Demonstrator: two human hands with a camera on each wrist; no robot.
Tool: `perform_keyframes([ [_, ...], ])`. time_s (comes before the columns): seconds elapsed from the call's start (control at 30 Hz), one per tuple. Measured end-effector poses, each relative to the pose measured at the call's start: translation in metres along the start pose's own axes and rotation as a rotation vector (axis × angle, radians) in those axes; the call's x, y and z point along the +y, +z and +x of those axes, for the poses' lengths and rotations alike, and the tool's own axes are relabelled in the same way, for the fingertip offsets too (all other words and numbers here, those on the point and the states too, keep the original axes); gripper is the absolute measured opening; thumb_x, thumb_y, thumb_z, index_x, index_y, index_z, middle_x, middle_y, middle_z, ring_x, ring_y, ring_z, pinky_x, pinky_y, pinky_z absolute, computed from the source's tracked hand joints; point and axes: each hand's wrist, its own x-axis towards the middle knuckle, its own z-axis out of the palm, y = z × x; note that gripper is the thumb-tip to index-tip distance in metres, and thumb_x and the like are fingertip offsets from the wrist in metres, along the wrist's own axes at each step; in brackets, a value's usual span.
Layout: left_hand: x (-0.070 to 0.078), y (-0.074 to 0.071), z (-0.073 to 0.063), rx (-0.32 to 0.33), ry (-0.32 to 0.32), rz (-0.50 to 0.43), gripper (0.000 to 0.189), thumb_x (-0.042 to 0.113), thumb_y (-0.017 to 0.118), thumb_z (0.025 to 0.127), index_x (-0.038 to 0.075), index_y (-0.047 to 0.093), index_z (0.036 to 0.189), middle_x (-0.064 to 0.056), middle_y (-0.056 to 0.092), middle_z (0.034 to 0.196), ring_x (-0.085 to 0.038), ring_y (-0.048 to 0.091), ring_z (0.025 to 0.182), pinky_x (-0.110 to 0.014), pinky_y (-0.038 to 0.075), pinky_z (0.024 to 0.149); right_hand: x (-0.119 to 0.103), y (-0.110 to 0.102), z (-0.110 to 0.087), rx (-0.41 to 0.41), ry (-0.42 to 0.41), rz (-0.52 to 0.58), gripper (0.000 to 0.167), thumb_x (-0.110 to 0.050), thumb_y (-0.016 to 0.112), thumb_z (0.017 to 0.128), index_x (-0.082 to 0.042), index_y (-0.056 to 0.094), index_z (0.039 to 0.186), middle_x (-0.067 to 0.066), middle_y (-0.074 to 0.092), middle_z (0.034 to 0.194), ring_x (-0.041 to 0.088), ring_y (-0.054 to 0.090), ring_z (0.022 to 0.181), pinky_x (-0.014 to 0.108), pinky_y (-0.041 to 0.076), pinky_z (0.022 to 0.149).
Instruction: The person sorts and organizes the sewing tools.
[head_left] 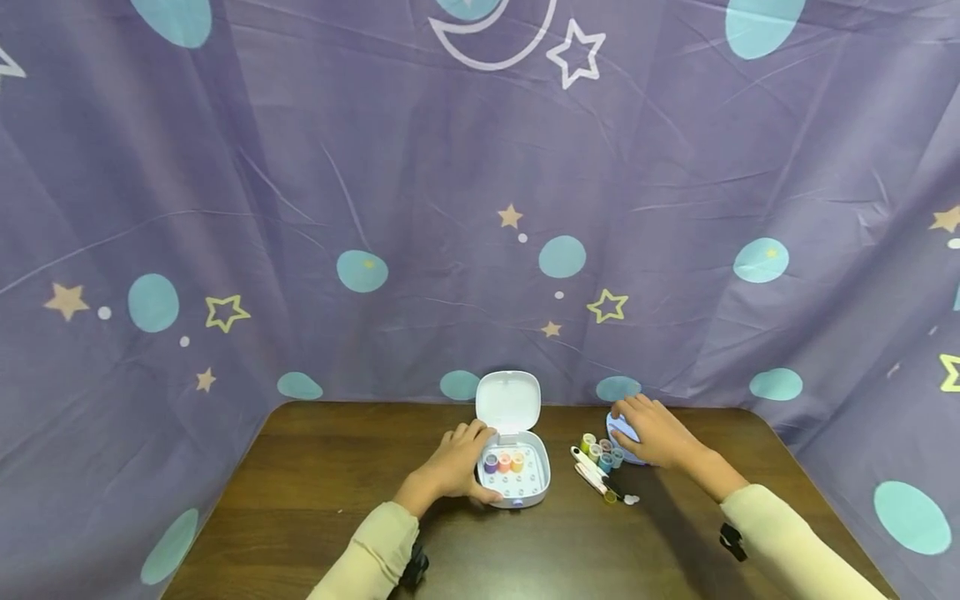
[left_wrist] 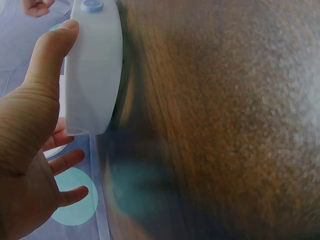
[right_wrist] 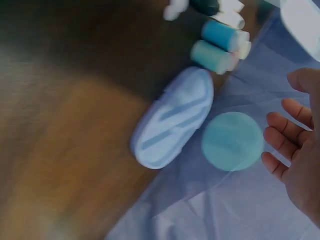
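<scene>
A small white sewing box [head_left: 534, 492] stands with its lid [head_left: 508, 402] raised. Purple, coral and yellow thread spools [head_left: 505, 462] sit on pegs in its back row. My left hand [head_left: 454, 462] grips the box's left side, the thumb at the front wall and fingers toward the back; in the left wrist view the thumb lies along the white wall [left_wrist: 95, 70]. My right hand [head_left: 651, 429] hovers over a light blue oval tray [right_wrist: 172, 120] with long slots. In the right wrist view the fingers [right_wrist: 282, 142] are loosely bent, apart from the tray and holding nothing.
Between box and tray stand several loose thread spools [head_left: 604, 461]. Two slim white tools [head_left: 588, 462] and small dark and pale items [head_left: 631, 500] lie in front of them. A patterned purple curtain [head_left: 420, 333] hangs behind the brown table [head_left: 337, 475].
</scene>
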Motion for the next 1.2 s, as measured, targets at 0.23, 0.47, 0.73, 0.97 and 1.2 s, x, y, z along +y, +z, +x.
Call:
perform_keyframes([
  [0.23,0.0,-0.001,0.0,-0.001,0.002,-0.018,0.103,0.058,0.09,0.064,0.006,0.049,0.144,-0.007,0.051,0.133,-0.026,0.048,0.116,-0.048,0.043,0.098,0.003,0.019,-0.021,0.022,-0.041,-0.006,0.025,-0.02,0.079,0.081,-0.009,0.063,0.098,0.003,0.064,0.091,0.019,0.056,0.084,0.039,0.046,0.073],
  [0.47,-0.001,0.001,0.0,0.01,0.011,0.008,0.104,0.059,0.09,0.063,0.007,0.049,0.143,-0.008,0.051,0.134,-0.027,0.049,0.117,-0.047,0.044,0.096,0.004,0.029,-0.028,0.029,-0.039,0.002,0.025,-0.019,0.08,0.08,-0.01,0.062,0.094,0.0,0.062,0.088,0.022,0.06,0.089,0.044,0.048,0.079],
  [0.73,0.0,-0.001,0.0,-0.007,0.001,0.0,0.104,0.059,0.09,0.064,0.006,0.049,0.144,-0.008,0.051,0.134,-0.027,0.049,0.118,-0.048,0.044,0.098,0.007,0.033,-0.031,0.004,-0.014,-0.014,0.024,-0.021,0.081,0.079,-0.013,0.061,0.09,0.0,0.061,0.086,0.021,0.06,0.086,0.043,0.048,0.073],
  [0.97,0.0,0.0,0.0,-0.017,-0.006,0.002,0.104,0.059,0.089,0.065,0.007,0.048,0.145,-0.007,0.05,0.135,-0.026,0.048,0.119,-0.047,0.043,0.099,0.007,0.035,-0.032,0.023,-0.029,-0.004,0.023,-0.021,0.081,0.078,-0.015,0.062,0.087,-0.002,0.058,0.083,0.018,0.057,0.083,0.04,0.045,0.071],
  [1.2,0.0,0.0,0.0,-0.009,0.005,0.009,0.104,0.059,0.089,0.065,0.006,0.048,0.144,-0.008,0.051,0.134,-0.027,0.049,0.117,-0.046,0.044,0.097,0.008,0.038,-0.031,0.063,-0.062,0.011,0.024,-0.023,0.083,0.075,-0.015,0.062,0.086,-0.001,0.059,0.082,0.016,0.056,0.08,0.039,0.045,0.07],
])
